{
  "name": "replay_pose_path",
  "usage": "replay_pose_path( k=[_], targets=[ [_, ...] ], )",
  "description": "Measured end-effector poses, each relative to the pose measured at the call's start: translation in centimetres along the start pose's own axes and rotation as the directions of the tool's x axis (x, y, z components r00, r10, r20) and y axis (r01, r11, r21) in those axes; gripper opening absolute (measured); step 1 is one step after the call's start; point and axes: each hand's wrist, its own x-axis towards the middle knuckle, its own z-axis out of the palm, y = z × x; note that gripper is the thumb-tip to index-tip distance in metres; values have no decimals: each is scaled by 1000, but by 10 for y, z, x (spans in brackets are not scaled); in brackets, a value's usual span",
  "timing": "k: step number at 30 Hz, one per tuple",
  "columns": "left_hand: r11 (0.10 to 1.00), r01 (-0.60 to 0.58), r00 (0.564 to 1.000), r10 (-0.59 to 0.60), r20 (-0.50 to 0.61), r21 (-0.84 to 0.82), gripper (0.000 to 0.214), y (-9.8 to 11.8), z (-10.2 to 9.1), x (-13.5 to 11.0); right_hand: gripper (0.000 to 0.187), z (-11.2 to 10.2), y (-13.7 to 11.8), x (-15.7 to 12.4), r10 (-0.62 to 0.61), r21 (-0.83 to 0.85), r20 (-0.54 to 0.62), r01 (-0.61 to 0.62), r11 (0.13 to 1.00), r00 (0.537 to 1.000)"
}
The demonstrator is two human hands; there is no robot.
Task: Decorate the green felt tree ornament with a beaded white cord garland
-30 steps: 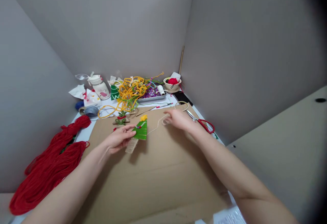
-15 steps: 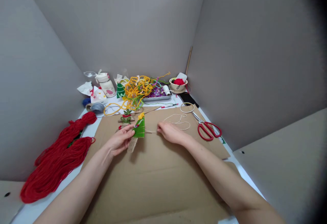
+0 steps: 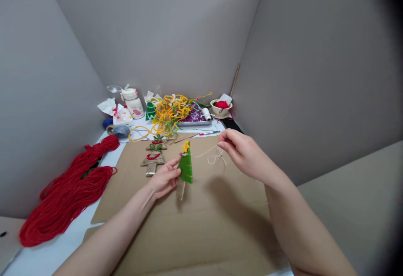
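My left hand [image 3: 165, 179] pinches a small green felt tree [image 3: 185, 167] with a yellow top and a twine-wrapped trunk, held upright above the brown cardboard sheet [image 3: 201, 221]. My right hand [image 3: 244, 152] is raised to its right, fingers closed on a thin cream string [image 3: 215, 157] that loops down and runs toward the tree's top. A twine-wrapped tree ornament [image 3: 153, 158] with red beads lies flat on the cardboard just left of my left hand.
A bundle of red yarn [image 3: 67, 192] lies at the left. At the back stand a white bottle [image 3: 134, 104], tangled yellow pipe cleaners [image 3: 170, 110], a metal tray [image 3: 195, 121] and a small bowl [image 3: 221, 107]. Grey walls enclose the table.
My right hand has lifted off the cardboard and pulled the string up and to the right. My left hand has turned the green tree upright and shifted it right. The scissors are now hidden.
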Motion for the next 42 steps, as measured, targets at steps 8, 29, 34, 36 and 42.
replay_pose_path(
  k=[8,29,34,36,42],
  targets=[
    [983,-99,986,118,-121,153,48,-5,10,10,19,-6,-9,-8,34,-62,16,-33,998,999],
    [998,-22,963,35,266,-52,36,8,5,-8,20,16,5,-40,192,40,57,-194,980,980],
    [1000,6,969,1,249,-30,41,4,5,-10,23,29,13,-50,255,136,96,-267,954,962],
    [999,20,973,-13,231,-27,40,3,4,-10,23,33,15,-52,272,150,110,-287,946,956],
    [1000,20,995,-21,101,7,31,-1,9,-6,21,39,20,-56,309,158,106,-323,933,945]
  ],
)
